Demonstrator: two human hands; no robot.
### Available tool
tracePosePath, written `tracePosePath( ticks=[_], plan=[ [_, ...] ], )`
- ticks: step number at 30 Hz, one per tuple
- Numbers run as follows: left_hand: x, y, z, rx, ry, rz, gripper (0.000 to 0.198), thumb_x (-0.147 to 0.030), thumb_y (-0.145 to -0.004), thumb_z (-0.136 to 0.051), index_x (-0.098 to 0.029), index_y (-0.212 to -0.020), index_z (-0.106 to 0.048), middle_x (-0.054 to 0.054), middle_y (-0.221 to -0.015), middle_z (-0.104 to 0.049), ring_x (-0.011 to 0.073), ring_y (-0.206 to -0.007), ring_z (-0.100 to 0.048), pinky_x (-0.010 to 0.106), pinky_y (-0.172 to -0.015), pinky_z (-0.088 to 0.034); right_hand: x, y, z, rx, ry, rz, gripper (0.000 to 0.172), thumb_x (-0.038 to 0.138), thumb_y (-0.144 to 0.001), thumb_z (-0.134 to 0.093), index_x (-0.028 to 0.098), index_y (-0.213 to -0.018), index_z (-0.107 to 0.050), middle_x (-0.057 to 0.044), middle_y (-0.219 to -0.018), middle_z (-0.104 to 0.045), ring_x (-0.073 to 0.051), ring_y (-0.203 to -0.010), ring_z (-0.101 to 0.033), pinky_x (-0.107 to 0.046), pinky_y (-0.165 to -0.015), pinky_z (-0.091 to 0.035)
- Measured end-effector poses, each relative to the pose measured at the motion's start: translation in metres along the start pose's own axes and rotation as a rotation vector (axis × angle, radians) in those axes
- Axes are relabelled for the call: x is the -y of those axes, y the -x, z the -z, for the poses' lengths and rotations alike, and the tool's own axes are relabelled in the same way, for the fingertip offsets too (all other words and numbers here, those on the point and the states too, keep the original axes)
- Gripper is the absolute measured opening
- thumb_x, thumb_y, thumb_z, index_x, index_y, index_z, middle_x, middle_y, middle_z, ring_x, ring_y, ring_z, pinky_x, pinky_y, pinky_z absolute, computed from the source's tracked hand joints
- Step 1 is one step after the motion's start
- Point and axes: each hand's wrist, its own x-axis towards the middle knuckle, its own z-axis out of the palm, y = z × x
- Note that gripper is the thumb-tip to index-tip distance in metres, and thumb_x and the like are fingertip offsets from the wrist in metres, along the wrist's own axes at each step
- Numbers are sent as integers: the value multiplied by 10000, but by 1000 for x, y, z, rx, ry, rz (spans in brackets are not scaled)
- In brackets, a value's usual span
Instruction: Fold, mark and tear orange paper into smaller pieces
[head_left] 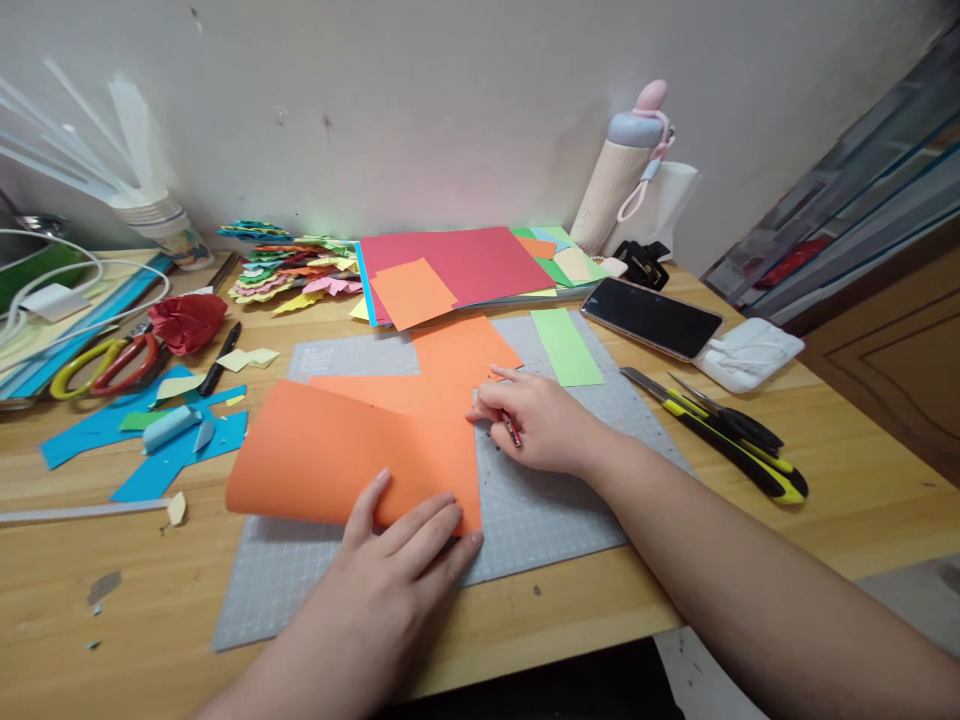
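An orange paper sheet (352, 450), folded over with its left part curling up, lies on a grey cutting mat (540, 500). My left hand (397, 540) lies flat on the sheet's near right corner, fingers stretched out and pressing it down. My right hand (536, 420) rests at the sheet's right edge, fingers curled around a thin red pen-like tool (512, 429) whose tip is hidden in my hand. A second orange piece (461, 350) lies just behind on the mat.
Yellow-black utility knife (720, 440) and a phone (651, 317) at right. Green strip (566, 346) on the mat. Stack of coloured sheets (465, 262) and a bottle (622, 170) behind. Left: scissors (105, 362), blue scraps (150, 440), folded paper shapes (292, 268), red paper flower (186, 322).
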Motion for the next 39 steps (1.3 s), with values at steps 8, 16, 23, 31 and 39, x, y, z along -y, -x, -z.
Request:
tracePosePath(
  ticks=[8,16,23,31,39],
  plan=[
    [0,-2,-1,-5,-7,4,381,-222,-887,-497,-249,-1263,-542,50,-1235,-622,179,-1213,-506,464,-1149,81,14,1,-3,-19,87,-110,216,33,-681,-510,230,-717,-429,51,-642,-616,-153,-663,-612,-424,-1049,-285],
    [-12,-3,-1,-59,-56,-32,336,-234,-898,-473,-188,-1213,-577,19,-1207,-627,183,-1198,-488,431,-1161,10,42,7,-26,-86,454,-123,35,150,-820,-535,169,-818,-565,-61,-671,-642,-229,-745,-564,-358,-757,-322],
    [-28,-12,4,-105,-158,155,216,-261,-910,-473,-229,-1025,-652,4,-787,-577,173,-774,-473,357,-788,-297,51,13,-44,-35,608,-13,139,61,-800,-512,165,-740,-582,-90,-643,-645,-228,-682,-545,-360,-676,-259],
    [-32,-4,5,-110,-361,171,243,-130,-897,-410,-188,-755,-598,19,-731,-520,184,-729,-433,368,-704,-285,53,14,-44,-37,632,-34,181,52,-831,-473,151,-744,-597,-112,-669,-661,-232,-690,-544,-360,-698,-257],
    [-14,24,25,-105,-457,285,298,-146,-918,-421,-191,-668,-576,22,-686,-535,190,-715,-458,376,-685,-286,51,17,-46,-46,648,-40,169,41,-817,-504,141,-754,-623,-102,-657,-656,-224,-676,-520,-350,-686,-245]
  ],
)
